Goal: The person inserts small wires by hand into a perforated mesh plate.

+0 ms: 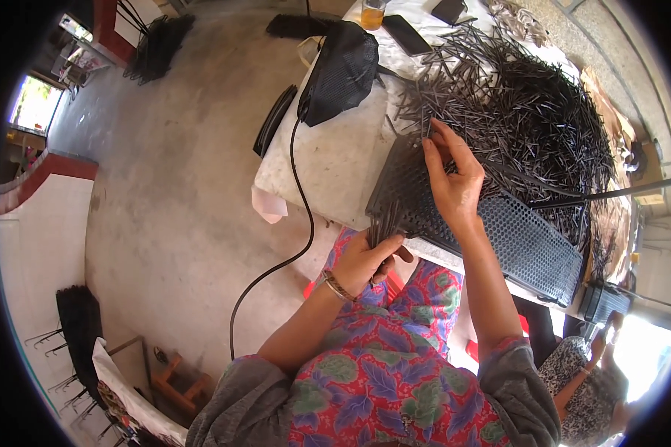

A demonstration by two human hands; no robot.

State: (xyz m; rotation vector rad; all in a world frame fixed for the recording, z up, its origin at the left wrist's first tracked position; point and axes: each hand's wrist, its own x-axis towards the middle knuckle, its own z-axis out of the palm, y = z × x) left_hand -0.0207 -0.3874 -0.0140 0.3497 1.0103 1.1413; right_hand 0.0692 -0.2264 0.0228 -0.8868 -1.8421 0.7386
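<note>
My left hand [356, 262] is closed around a bundle of thin dark strips [385, 220], their ends pointing up past the thumb. It is just in front of the near edge of a black board full of small holes [525, 237]. Over the board's upper left part, my right hand [457, 182] pinches what looks like one thin dark strip [427, 128] between thumb and forefinger. Right behind the board is a large tangled pile of similar dark strips [537, 112], spreading over the far part of the table.
A black mesh cover [343, 74] lies on the white-covered table [328, 164], its black cord [300, 194] hanging to the floor. A glass of amber liquid [373, 13] and a phone [407, 35] are at the back. Another person [593, 384] sits at the lower right.
</note>
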